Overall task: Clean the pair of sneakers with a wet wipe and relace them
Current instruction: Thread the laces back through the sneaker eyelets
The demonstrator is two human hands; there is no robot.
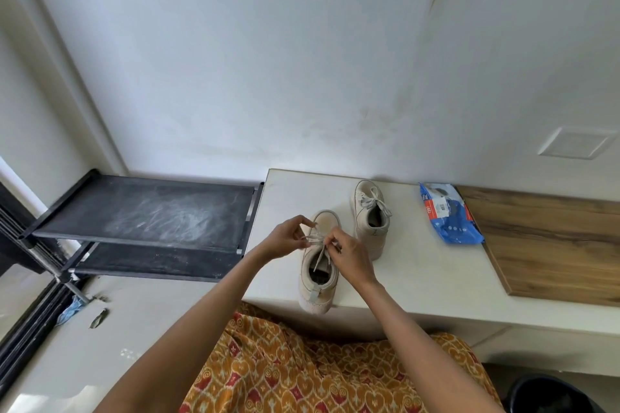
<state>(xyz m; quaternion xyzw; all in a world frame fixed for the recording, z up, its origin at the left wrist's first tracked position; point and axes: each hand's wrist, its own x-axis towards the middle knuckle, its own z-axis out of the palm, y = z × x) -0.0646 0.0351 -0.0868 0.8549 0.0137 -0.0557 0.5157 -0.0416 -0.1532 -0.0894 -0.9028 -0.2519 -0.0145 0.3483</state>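
Two sneakers (335, 238), two hands (315, 241) (pinching laces).

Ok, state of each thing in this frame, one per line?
Near sneaker: upright on counter, lace being tied.
Far sneaker: upright, laced, bow tied.
Wipes pack: lying flat, apparently closed.
Left hand: pinching lace.
Right hand: pinching lace.
Shoe rack: top shelf dusty.

Beige sneakers (320, 265), blue wipes packet (448, 213), black shoe rack (141, 211), orange-and-red patterned garment (302, 372), wood-grain board (553, 238)
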